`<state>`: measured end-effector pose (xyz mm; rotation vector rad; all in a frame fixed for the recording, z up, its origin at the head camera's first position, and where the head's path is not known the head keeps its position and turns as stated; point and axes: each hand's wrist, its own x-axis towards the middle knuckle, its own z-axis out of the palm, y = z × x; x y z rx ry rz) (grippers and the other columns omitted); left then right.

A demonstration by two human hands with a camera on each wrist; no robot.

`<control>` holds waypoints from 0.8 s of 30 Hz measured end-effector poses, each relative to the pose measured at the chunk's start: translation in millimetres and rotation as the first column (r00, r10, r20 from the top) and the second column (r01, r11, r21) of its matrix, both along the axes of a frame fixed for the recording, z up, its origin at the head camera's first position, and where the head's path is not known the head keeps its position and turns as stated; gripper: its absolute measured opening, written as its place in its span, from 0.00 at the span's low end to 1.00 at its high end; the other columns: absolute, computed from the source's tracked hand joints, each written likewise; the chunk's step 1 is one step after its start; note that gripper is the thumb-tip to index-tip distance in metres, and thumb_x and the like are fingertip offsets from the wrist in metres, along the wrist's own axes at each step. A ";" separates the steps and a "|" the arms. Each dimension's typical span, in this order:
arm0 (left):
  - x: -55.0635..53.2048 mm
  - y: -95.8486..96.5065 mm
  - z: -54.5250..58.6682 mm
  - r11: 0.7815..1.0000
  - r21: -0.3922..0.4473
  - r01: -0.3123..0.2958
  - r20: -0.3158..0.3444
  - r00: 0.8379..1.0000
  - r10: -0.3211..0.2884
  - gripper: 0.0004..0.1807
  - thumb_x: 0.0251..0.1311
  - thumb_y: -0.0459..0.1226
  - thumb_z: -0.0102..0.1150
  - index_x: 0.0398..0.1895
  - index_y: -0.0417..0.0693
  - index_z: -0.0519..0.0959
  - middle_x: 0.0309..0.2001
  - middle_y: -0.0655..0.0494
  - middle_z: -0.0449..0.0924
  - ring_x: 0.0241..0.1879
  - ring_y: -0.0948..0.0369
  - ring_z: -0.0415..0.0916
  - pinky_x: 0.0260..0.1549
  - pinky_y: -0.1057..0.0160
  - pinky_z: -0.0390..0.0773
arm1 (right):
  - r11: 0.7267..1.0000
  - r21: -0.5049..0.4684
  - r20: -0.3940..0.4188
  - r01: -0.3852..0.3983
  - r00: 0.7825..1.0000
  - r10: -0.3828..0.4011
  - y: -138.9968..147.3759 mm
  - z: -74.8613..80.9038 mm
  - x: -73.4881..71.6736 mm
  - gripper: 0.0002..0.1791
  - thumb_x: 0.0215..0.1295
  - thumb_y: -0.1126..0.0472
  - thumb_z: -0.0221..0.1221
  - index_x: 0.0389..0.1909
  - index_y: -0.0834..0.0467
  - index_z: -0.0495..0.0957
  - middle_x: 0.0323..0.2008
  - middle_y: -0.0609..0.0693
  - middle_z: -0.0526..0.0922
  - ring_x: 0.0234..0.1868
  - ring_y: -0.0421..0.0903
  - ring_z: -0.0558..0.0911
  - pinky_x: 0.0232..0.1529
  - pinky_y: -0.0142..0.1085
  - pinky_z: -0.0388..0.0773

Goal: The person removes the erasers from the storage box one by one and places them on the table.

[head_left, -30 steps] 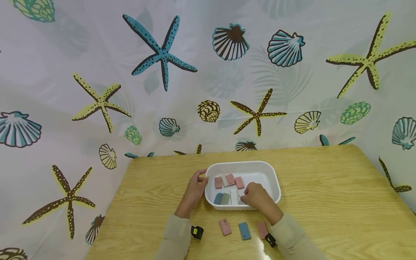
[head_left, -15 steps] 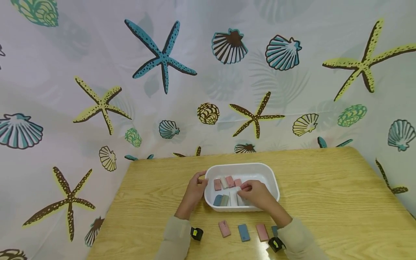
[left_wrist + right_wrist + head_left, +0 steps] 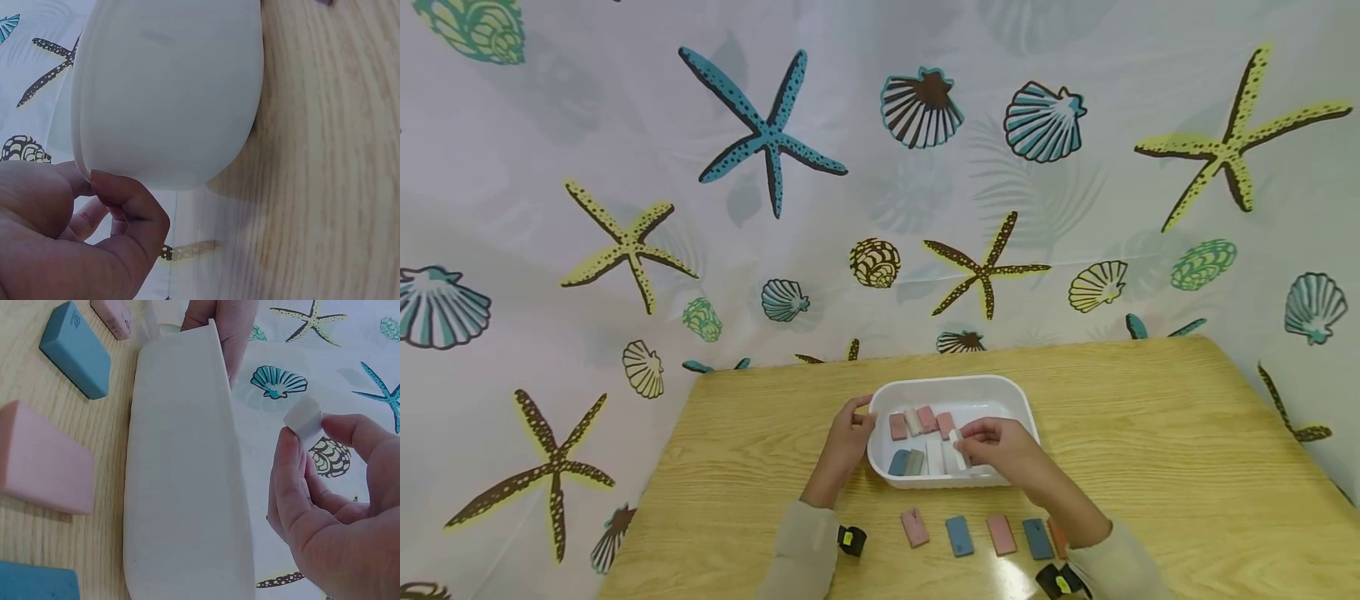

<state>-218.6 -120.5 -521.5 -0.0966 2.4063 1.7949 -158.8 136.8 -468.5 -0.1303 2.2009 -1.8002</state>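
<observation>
My left hand [image 3: 850,437] grips the left rim of a white plastic tray [image 3: 951,380]; in the left wrist view its thumb and fingers pinch the rim beside the tray's outer wall [image 3: 169,94]. Between thumb and fingertips, my right hand [image 3: 1007,454] holds a small white eraser [image 3: 304,420], tilted over the tray's front part. Inside the tray, several pink erasers [image 3: 898,427] and a cream one [image 3: 912,421] form a back row. In front lie a blue eraser [image 3: 899,462], a grey-green one [image 3: 914,462] and a white one [image 3: 935,457].
On the wooden table [image 3: 1150,433], before the tray, lie a pink eraser [image 3: 914,527], a blue one [image 3: 959,536], another pink one [image 3: 1001,534], another blue one [image 3: 1038,539] and an orange one [image 3: 1058,537]. A patterned curtain [image 3: 820,242] hangs behind.
The white eraser in my right hand now shows clearly between the fingertips. My right forearm has shifted rightward, uncovering the right-hand blue and orange erasers. My left hand stays on the rim.
</observation>
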 end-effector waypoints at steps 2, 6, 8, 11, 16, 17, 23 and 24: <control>0.0 0.0 0.2 1.000 0.001 -0.002 0.004 1.000 0.002 0.19 0.68 0.39 0.48 0.62 0.51 0.68 0.39 0.46 0.70 0.34 0.56 0.72 0.30 0.64 0.76 | 1.000 0.000 0.006 -0.002 1.000 0.002 2.2 1.7 3.9 0.20 0.60 0.54 0.62 0.43 0.68 0.75 0.36 0.55 0.81 0.36 0.49 0.81 0.40 0.42 0.77; 0.4 0.1 0.5 1.000 0.004 -0.008 0.003 1.000 0.008 0.19 0.68 0.39 0.48 0.62 0.51 0.68 0.39 0.46 0.70 0.34 0.55 0.72 0.29 0.63 0.75 | 1.000 0.009 0.008 0.000 1.000 0.000 6.7 4.2 11.2 0.21 0.58 0.54 0.63 0.43 0.67 0.75 0.35 0.54 0.81 0.35 0.47 0.80 0.39 0.42 0.77; 0.0 0.4 0.2 1.000 0.002 -0.009 0.002 1.000 0.009 0.19 0.68 0.39 0.48 0.62 0.51 0.68 0.39 0.46 0.70 0.34 0.55 0.72 0.29 0.63 0.75 | 0.999 0.032 -0.002 0.003 1.000 -0.003 9.7 5.6 14.7 0.21 0.59 0.53 0.63 0.43 0.67 0.75 0.35 0.53 0.80 0.35 0.47 0.79 0.39 0.43 0.77; -0.8 0.5 -0.9 1.000 -0.006 -0.010 0.004 1.000 0.010 0.19 0.68 0.39 0.49 0.61 0.52 0.68 0.39 0.47 0.70 0.33 0.57 0.71 0.29 0.64 0.75 | 0.995 0.095 -0.009 0.029 1.000 -0.028 15.4 5.9 20.0 0.21 0.58 0.52 0.63 0.42 0.65 0.76 0.34 0.52 0.80 0.35 0.46 0.78 0.38 0.42 0.77; -0.4 -0.9 0.8 1.000 0.007 0.021 -0.024 0.999 -0.021 0.20 0.68 0.38 0.48 0.62 0.49 0.68 0.38 0.46 0.71 0.34 0.54 0.73 0.29 0.63 0.76 | 0.973 0.221 -0.032 0.069 0.997 -0.063 27.2 6.7 31.9 0.20 0.56 0.50 0.65 0.40 0.62 0.77 0.32 0.50 0.79 0.34 0.44 0.78 0.36 0.40 0.77; 0.1 -1.3 2.3 0.999 0.015 0.030 -0.031 0.999 -0.030 0.20 0.68 0.37 0.49 0.62 0.47 0.68 0.38 0.44 0.71 0.34 0.52 0.74 0.29 0.62 0.76 | 0.970 0.234 -0.034 0.071 0.997 -0.065 29.8 7.3 34.5 0.20 0.55 0.50 0.65 0.40 0.62 0.77 0.32 0.50 0.79 0.34 0.44 0.78 0.36 0.40 0.77; 6.6 -1.7 17.7 0.996 0.053 0.076 -0.040 0.996 -0.074 0.21 0.68 0.33 0.47 0.63 0.39 0.65 0.39 0.38 0.71 0.38 0.40 0.73 0.31 0.53 0.77 | 0.953 0.294 -0.020 0.070 0.998 -0.067 47.3 8.3 47.9 0.20 0.56 0.51 0.64 0.40 0.62 0.77 0.33 0.50 0.79 0.35 0.43 0.78 0.35 0.37 0.76; 7.1 -1.7 18.3 0.996 0.054 0.076 -0.038 0.997 -0.074 0.21 0.68 0.33 0.47 0.63 0.39 0.65 0.39 0.38 0.70 0.38 0.40 0.73 0.32 0.52 0.77 | 0.949 0.306 -0.020 0.071 0.997 -0.068 50.6 7.5 49.3 0.20 0.56 0.50 0.64 0.41 0.62 0.77 0.33 0.50 0.79 0.35 0.43 0.78 0.35 0.36 0.76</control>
